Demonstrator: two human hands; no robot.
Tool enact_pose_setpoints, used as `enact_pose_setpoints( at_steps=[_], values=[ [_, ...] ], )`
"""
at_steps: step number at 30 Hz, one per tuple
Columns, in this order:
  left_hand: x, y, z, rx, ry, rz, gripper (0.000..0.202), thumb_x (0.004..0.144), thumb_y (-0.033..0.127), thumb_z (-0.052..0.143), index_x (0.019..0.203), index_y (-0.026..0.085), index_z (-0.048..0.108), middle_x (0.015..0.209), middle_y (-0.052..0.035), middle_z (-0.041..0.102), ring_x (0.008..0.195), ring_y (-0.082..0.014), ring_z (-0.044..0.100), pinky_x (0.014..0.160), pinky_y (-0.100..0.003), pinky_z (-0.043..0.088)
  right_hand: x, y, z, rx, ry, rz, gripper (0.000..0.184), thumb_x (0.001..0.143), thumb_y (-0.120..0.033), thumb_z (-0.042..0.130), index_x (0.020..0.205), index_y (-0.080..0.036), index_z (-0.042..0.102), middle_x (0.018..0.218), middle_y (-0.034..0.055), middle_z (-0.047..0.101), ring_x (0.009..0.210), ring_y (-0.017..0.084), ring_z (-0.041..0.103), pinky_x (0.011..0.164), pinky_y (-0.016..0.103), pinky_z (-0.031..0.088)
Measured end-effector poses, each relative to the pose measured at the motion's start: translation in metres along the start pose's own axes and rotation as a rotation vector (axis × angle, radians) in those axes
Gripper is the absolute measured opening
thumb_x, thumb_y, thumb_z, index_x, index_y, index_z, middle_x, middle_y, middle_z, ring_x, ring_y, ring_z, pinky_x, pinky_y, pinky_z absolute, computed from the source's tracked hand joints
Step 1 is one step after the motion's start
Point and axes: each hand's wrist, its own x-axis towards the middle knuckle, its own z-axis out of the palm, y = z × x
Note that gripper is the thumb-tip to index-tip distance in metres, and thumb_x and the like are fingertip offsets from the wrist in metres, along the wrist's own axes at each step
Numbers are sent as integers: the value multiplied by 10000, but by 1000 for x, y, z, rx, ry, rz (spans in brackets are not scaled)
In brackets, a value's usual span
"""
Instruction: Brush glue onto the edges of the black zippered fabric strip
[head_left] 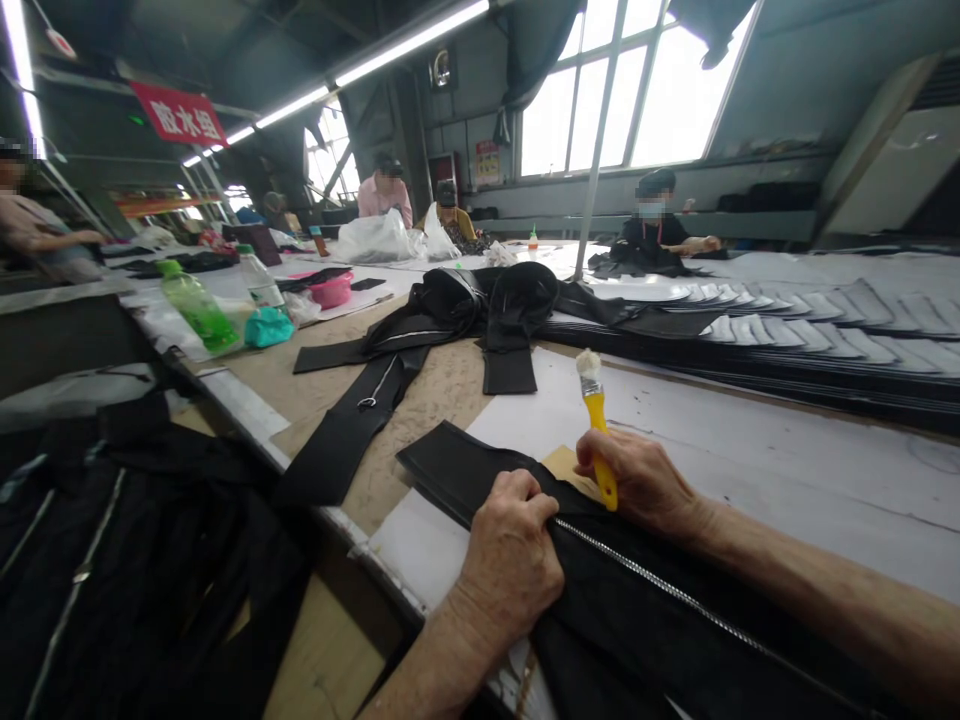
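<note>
A black garment piece [465, 465] with a silver zipper [660, 577] lies across the table edge in front of me. My left hand [514, 550] is closed on its fabric beside the upper end of the zipper. In my right hand [637, 470] is a yellow-handled paintbrush [595, 410], bristles up, with pale matter on the tip. The fingers of that hand also rest at the garment's far edge, by a tan piece [566, 468]. Whether they pinch that piece I cannot tell.
Black garment parts [450, 310] lie ahead, and layered stacks [825, 350] fill the right. A green bottle [196, 305], a teal bundle [268, 327] and a pink basin [330, 288] stand at left. More black garments [150, 560] hang lower left. Several people work behind; a pole [600, 150] rises mid-table.
</note>
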Motion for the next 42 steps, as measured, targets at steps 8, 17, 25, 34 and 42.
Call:
enact_pose_setpoints(
  at_steps=[8,17,25,34,42],
  values=[
    [0,0,1,-39,4,-4,271,673,21,443,740,160,666,802,-71,567,823,-209,491,720,-331,447,7,-25,-65,321,65,398,434,832,-546,460,953,-176,652,618,14,588,441,100,498,444,220,408],
    [-3,-1,2,-27,40,19,293,718,48,410,791,142,677,818,-80,601,822,-219,514,731,-347,468,0,-62,-58,484,379,525,278,749,-438,639,726,-161,643,593,-3,579,411,66,473,371,167,384],
    [-2,2,0,4,9,3,293,724,64,404,832,149,663,825,-77,575,826,-215,492,752,-344,458,3,-67,-52,395,448,380,146,815,-311,598,754,-182,628,672,-15,623,411,50,490,377,147,401],
    [2,8,-5,233,-177,-8,423,726,110,389,1106,171,563,942,-89,517,858,-252,421,775,-428,405,-8,-57,-53,161,445,128,53,816,-201,600,845,-170,632,793,15,648,664,83,612,608,135,498],
    [10,11,-5,311,-209,12,391,703,155,420,1054,212,583,927,-83,523,864,-269,414,758,-454,366,-11,-58,-63,224,477,212,60,790,-244,627,804,-188,643,724,-12,647,575,66,581,537,121,473]
  ],
)
